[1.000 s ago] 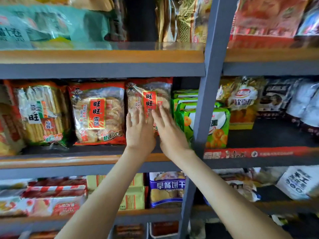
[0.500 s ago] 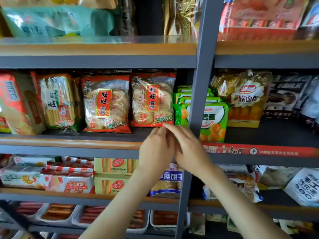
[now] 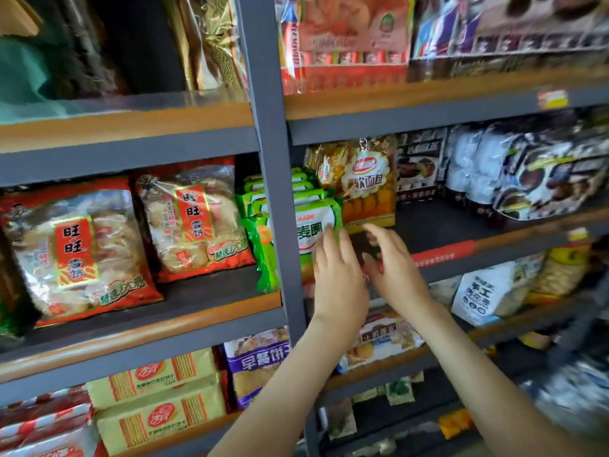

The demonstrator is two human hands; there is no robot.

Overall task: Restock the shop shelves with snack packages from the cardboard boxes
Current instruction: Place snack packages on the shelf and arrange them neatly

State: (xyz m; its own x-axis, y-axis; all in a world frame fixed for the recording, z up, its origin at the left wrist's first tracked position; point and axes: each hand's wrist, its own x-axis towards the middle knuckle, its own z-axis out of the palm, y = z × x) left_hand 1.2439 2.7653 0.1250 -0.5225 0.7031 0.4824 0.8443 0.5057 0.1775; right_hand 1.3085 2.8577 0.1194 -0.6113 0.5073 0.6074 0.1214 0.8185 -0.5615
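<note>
Two red rice-cracker bags (image 3: 75,252) (image 3: 194,219) stand side by side on the middle shelf (image 3: 148,321) at the left. To their right stands a row of green-and-white snack packs (image 3: 313,225), crossed by the grey upright post (image 3: 276,192). My left hand (image 3: 339,275) is raised in front of the front green pack, fingers straight, fingertips at its lower right corner. My right hand (image 3: 395,268) hovers just right of it, fingers loosely spread, holding nothing. A yellow soft-bread bag (image 3: 365,183) stands behind both hands.
Dark and white cake packs (image 3: 527,173) fill the right of the middle shelf, with bare black shelf (image 3: 438,225) in front of them. Yellow cracker boxes (image 3: 158,400) and a purple biscuit bag (image 3: 260,361) sit on the shelf below. More bags fill the top shelf (image 3: 346,41).
Both hands left the right rice-cracker bag, dropped back, then moved right past the post to the green packs. The camera swung right and closer.
</note>
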